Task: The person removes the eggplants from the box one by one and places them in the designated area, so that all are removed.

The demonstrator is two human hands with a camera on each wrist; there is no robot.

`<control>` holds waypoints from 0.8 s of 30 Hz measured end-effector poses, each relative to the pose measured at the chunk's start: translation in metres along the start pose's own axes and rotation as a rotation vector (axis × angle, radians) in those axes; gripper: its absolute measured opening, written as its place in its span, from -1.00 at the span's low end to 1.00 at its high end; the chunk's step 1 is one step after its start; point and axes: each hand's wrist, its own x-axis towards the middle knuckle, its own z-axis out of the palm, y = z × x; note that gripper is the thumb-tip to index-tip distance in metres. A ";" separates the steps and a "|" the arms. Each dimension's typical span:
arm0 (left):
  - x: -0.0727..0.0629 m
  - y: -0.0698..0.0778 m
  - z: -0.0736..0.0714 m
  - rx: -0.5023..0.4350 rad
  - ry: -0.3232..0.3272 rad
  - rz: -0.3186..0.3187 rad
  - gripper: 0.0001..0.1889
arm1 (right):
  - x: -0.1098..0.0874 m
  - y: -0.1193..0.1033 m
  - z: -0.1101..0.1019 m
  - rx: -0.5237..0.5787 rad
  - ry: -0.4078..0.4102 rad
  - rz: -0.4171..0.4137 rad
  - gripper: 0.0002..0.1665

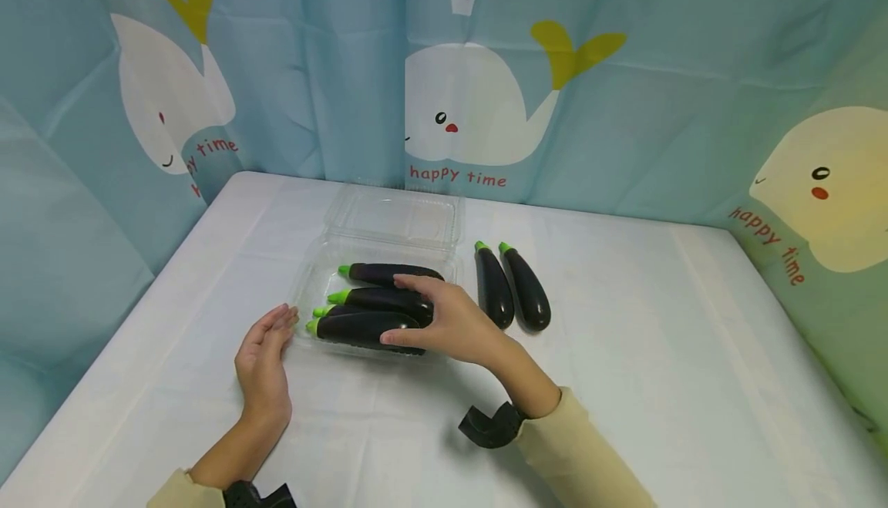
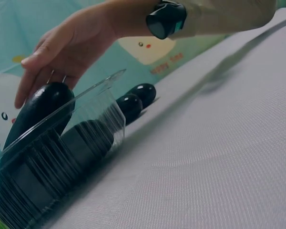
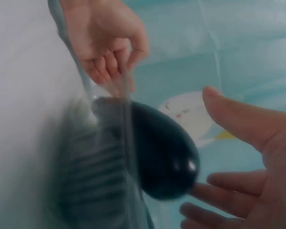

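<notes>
My right hand [image 1: 447, 319], fingers loosely spread over the eggplants [image 1: 361, 328] in the clear box [image 1: 314, 273] toward the table's [image 1: 659, 369] far-left corner, should nudge gently while my relaxed left hand [image 1: 265, 361] steadies the box's left edge.

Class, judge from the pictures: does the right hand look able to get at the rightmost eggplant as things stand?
Probably yes: nothing covers the rightmost eggplant, which lies on the table near the right hand. The other loose eggplant lies beside it, leaving its right side free.
</notes>
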 end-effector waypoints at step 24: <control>0.000 0.000 0.000 0.007 -0.010 0.006 -0.69 | 0.024 -0.005 0.024 -0.223 -0.122 -0.197 -0.26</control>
